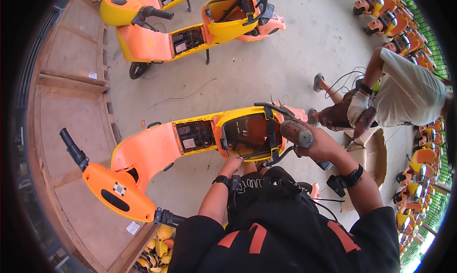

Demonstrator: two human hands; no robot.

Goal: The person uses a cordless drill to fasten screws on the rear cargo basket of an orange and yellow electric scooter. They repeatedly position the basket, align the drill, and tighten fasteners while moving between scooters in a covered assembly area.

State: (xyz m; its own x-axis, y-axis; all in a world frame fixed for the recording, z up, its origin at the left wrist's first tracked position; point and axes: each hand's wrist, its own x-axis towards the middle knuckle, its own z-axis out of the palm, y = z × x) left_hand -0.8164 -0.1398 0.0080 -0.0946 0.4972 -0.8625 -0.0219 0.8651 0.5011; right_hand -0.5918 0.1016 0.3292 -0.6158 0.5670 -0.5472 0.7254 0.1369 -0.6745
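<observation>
Scooter [157,139] stands across the middle of the frame, orange front to the left, its open yellow seat bay [220,136] at the centre, right before both hands. The right hand [323,143] is closed around a drill [296,133] at the bay's right end, so the scooter lies to the left of that hand. The drill's tip is hidden, and from where I watch I cannot tell whether it touches anything. The left hand [232,164] rests at the bay's near rim, fingers curled; whether they clamp the edge, I cannot tell. At the right of the frame a co-worker's white glove [357,109] holds a dark red tool [364,122] above a carton [377,155]. Another scooter [145,42] stands at upper left, beside a wooden crate [71,118].
</observation>
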